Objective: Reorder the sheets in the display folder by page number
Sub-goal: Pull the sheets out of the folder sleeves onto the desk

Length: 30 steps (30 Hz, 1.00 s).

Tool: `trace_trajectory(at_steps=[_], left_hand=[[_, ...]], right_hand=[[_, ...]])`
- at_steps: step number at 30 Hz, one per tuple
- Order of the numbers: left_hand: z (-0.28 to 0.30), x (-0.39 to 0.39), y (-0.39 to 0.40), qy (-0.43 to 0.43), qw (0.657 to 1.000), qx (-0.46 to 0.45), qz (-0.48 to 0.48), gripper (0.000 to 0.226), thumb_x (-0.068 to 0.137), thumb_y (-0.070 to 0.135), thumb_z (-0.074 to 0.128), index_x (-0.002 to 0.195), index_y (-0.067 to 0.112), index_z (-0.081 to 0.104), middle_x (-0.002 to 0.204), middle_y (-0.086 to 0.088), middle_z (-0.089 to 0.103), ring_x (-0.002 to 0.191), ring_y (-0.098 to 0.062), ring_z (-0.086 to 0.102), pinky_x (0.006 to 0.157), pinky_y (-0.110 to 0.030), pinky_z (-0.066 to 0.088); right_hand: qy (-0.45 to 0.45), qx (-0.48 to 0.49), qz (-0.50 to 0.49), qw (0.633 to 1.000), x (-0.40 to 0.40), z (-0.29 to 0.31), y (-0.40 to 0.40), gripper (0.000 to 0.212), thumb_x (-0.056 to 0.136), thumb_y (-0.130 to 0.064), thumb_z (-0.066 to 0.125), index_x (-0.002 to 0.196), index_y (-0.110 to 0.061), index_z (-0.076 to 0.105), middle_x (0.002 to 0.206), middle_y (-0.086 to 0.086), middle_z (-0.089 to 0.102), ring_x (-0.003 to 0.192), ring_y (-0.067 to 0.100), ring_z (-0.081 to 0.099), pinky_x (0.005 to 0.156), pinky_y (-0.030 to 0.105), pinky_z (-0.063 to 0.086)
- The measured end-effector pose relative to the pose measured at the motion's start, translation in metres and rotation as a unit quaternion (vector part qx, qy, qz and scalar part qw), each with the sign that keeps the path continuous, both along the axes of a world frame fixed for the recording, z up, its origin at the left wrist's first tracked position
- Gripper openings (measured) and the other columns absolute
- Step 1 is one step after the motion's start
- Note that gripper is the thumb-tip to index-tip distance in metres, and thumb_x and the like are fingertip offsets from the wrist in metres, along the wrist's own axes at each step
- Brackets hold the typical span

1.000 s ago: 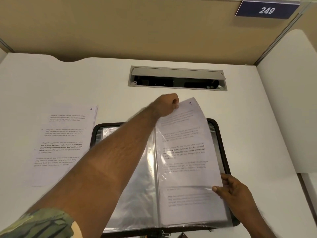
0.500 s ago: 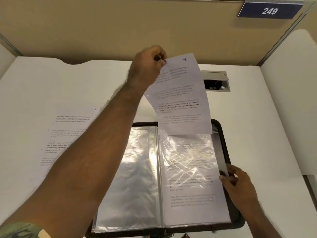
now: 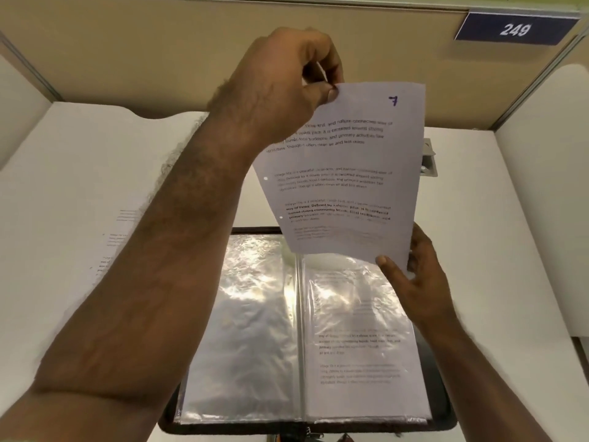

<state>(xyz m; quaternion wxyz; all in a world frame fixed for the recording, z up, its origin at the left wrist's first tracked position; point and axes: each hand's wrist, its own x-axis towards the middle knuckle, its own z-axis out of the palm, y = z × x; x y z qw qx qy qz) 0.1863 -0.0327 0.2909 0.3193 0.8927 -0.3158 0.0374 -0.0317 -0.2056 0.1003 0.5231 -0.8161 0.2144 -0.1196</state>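
Sheet seven (image 3: 350,173) is up in the air — the left hand (image 3: 277,87) pinches its top left corner between thumb and fingertips, holding it high over the open display folder (image 3: 306,330). The handwritten 7 sits in the sheet's top right corner, printed paragraphs facing the camera. Down at the bottom right corner, the right hand (image 3: 411,282) grips the same sheet, thumb on the front, fingers curled behind the edge. The sheet hangs tilted, its lower edge just above the top of the folder's right-hand sleeve.

The folder lies flat on the white counter (image 3: 510,250), black cover showing round the rim — the left sleeve shiny and see-through, the right sleeve with a printed page inside. Another printed sheet (image 3: 118,237) lies on the counter to the left, mostly hidden behind the left forearm. A blue plate reading 249 (image 3: 514,28) sits on the partition, top right.
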Motion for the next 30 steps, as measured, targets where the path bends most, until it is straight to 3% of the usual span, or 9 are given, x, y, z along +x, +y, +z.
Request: trace_trajectory(at_steps=[3,7,10,12,14,16,18,21,30], left_hand=[[-0.009,-0.001,0.000,0.026,1.000,0.010,0.007,0.008,0.091,0.030,0.068,0.097,0.034,0.064,0.085,0.020,0.058,0.067,0.006,0.047,0.060,-0.014,0.034],[-0.047,0.004,0.015,-0.013,0.996,-0.058,0.063,0.042,0.081,0.035,0.073,0.121,0.031,0.060,0.116,0.011,0.058,0.086,0.001,0.052,0.086,-0.030,0.050],[-0.098,0.000,0.037,0.010,0.984,-0.106,0.144,0.048,0.082,0.036,0.068,0.127,0.022,0.058,0.122,0.001,0.057,0.107,-0.017,0.058,0.092,-0.045,0.051],[-0.137,-0.014,0.051,0.097,0.971,-0.090,0.197,0.051,0.086,0.035,0.068,0.133,0.019,0.054,0.127,-0.007,0.056,0.111,-0.027,0.059,0.095,-0.048,0.050],[-0.175,-0.038,0.065,0.252,0.940,-0.045,0.226,0.061,0.090,0.038,0.068,0.143,0.021,0.045,0.139,-0.007,0.051,0.122,-0.029,0.056,0.103,-0.047,0.047],[-0.207,-0.067,0.083,0.391,0.894,0.019,0.219,0.070,0.091,0.046,0.065,0.150,0.023,0.036,0.150,-0.005,0.044,0.132,-0.026,0.050,0.108,-0.044,0.043],[-0.227,-0.092,0.102,0.505,0.837,0.012,0.211,0.064,0.092,0.047,0.063,0.147,0.024,0.041,0.144,-0.004,0.052,0.124,-0.024,0.057,0.101,-0.042,0.049],[-0.236,-0.114,0.125,0.613,0.755,-0.080,0.218,0.033,0.097,0.028,0.062,0.129,0.019,0.059,0.109,-0.005,0.074,0.093,-0.020,0.071,0.080,-0.037,0.057],[-0.247,-0.126,0.168,0.596,0.738,-0.191,0.252,0.021,0.097,0.002,0.057,0.113,0.014,0.064,0.104,-0.013,0.075,0.096,-0.026,0.071,0.085,-0.043,0.057]], right_hand=[[0.034,-0.001,-0.025,0.999,0.002,-0.005,0.002,0.038,0.093,-0.025,0.064,0.129,-0.027,0.055,0.112,-0.013,0.064,0.097,-0.004,0.062,0.083,0.020,0.055],[0.077,0.092,-0.021,0.993,-0.011,-0.021,0.004,0.022,0.093,-0.012,0.064,0.112,-0.024,0.064,0.090,-0.023,0.069,0.082,-0.013,0.065,0.067,0.007,0.051],[0.110,0.174,-0.037,0.978,-0.028,-0.036,0.011,0.020,0.090,-0.013,0.067,0.101,-0.030,0.067,0.090,-0.016,0.075,0.085,0.004,0.071,0.065,0.015,0.055],[0.130,0.213,-0.043,0.968,-0.038,-0.042,0.020,0.023,0.084,-0.026,0.073,0.107,-0.027,0.068,0.095,-0.008,0.076,0.087,0.012,0.073,0.064,0.020,0.057],[0.139,0.242,-0.042,0.959,-0.045,-0.046,0.030,0.049,0.069,-0.049,0.080,0.110,-0.026,0.067,0.096,-0.007,0.076,0.086,0.013,0.073,0.063,0.021,0.057],[0.149,0.246,-0.056,0.956,-0.049,-0.049,0.042,0.046,0.075,-0.040,0.079,0.115,-0.023,0.066,0.099,-0.007,0.076,0.087,0.011,0.073,0.066,0.021,0.056],[0.156,0.254,-0.070,0.952,-0.052,-0.052,0.053,0.034,0.086,-0.022,0.073,0.118,-0.020,0.064,0.101,-0.008,0.075,0.089,0.010,0.072,0.072,0.022,0.056],[0.164,0.248,-0.067,0.952,-0.053,-0.055,0.067,0.027,0.088,-0.018,0.071,0.114,-0.024,0.065,0.100,-0.011,0.075,0.088,0.007,0.071,0.072,0.020,0.055],[0.166,0.283,0.016,0.944,-0.047,-0.041,0.084,0.024,0.092,-0.013,0.064,0.112,-0.026,0.065,0.099,-0.008,0.076,0.088,0.009,0.072,0.066,0.018,0.055]])
